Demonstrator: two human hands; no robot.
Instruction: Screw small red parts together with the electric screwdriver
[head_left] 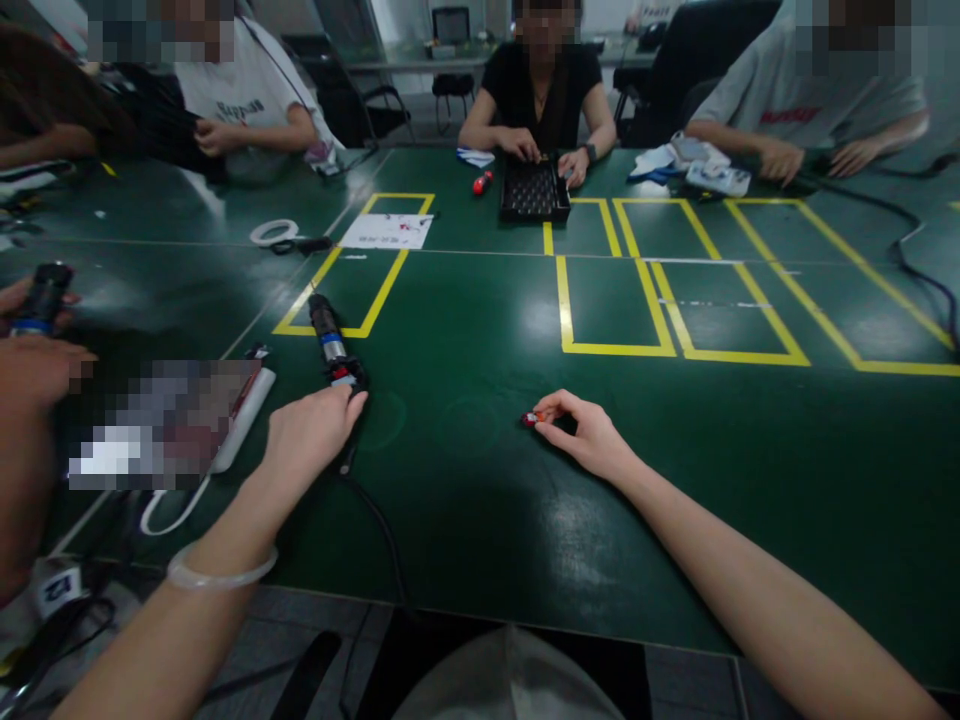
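My left hand (311, 430) is closed on the near end of a black cylindrical connector (330, 335), which has a blue ring, a silver band and some red near my fingers. The connector slants away from me over the green table (465, 520); whether it touches the surface I cannot tell. A black cable (386, 530) runs below that hand toward the table's near edge. Further right, my right hand (589, 435) rests low over the table and pinches a small red piece (531, 419) between thumb and fingers. Its exact kind is too small to make out.
Left of me a co-worker's hand (45, 370) holds a similar black connector (46, 298). Between us lies a blurred-out device (172, 420) with a white edge. Yellow tape outlines (619, 350), a tape roll (276, 234), a paper (386, 232) and a black tray (534, 210) lie farther back.
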